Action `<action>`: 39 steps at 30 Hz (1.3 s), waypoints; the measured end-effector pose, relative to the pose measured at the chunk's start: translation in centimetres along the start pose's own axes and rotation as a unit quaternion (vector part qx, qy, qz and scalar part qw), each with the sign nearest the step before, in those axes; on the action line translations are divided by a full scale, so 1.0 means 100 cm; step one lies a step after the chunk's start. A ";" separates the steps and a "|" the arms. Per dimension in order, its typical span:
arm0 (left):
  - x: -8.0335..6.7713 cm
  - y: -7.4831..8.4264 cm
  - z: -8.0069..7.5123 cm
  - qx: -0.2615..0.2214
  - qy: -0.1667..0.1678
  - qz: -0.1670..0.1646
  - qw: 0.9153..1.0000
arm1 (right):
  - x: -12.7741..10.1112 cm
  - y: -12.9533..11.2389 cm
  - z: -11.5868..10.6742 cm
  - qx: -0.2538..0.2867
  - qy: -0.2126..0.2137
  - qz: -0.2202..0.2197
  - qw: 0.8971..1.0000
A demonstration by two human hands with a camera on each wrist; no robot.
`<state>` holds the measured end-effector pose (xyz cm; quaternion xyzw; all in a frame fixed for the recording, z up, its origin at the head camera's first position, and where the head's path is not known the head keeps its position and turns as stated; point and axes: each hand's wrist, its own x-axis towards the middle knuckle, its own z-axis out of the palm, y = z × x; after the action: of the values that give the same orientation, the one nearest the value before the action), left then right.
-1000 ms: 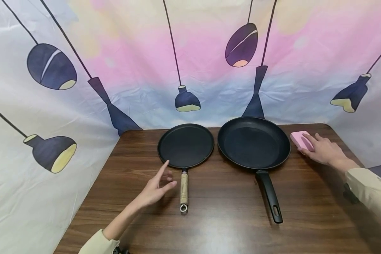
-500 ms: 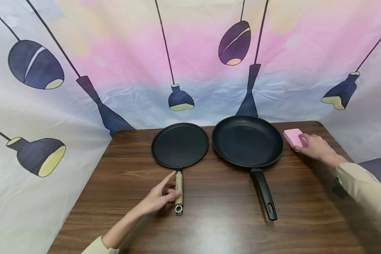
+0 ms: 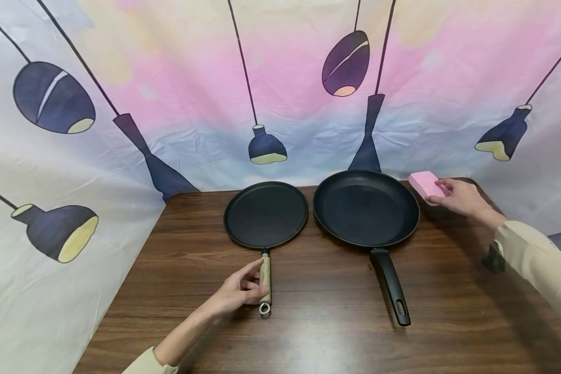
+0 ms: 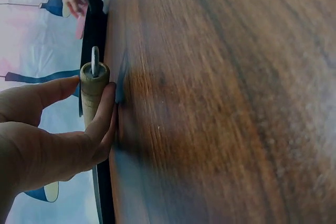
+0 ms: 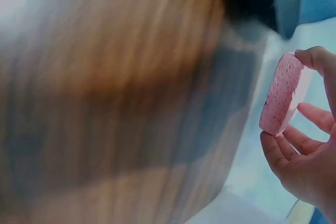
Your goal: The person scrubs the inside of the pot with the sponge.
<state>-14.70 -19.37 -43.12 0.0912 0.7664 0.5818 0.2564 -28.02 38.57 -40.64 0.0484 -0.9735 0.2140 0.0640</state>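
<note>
A flat black pan with a wooden handle lies on the brown wooden table. My left hand grips that handle near its ring end. In the left wrist view, thumb and fingers of my left hand close on either side of the wooden handle. To its right lies a larger black frying pan with a black handle. My right hand holds a pink sponge lifted off the table beside the frying pan's far right rim. In the right wrist view, the pink sponge is pinched between thumb and fingers.
A printed cloth backdrop with lamp shapes hangs close behind and on both sides of the table. Bare wood lies in front of the pans and between their handles. The table's right back corner is just behind the right hand.
My left hand moved from beside the flat pan's rim down onto its wooden handle and closed on it. My right hand took hold of the pink sponge and lifted it off the table.
</note>
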 end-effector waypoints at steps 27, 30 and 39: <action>0.001 -0.005 -0.009 0.013 -0.009 -0.002 1.000 | 0.063 -0.173 0.052 0.053 -0.039 -0.191 0.979; 0.001 -0.002 -0.011 0.033 -0.003 0.000 0.999 | 0.069 -0.193 0.066 0.062 -0.056 -0.207 0.975; 0.004 -0.001 -0.006 0.068 0.009 -0.001 0.998 | 0.072 -0.262 0.119 0.038 -0.174 -0.260 0.949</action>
<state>-15.32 -19.78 -43.18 0.1022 0.8065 0.5288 0.2438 -33.16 9.43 -39.55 0.3383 -0.9144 0.2153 -0.0552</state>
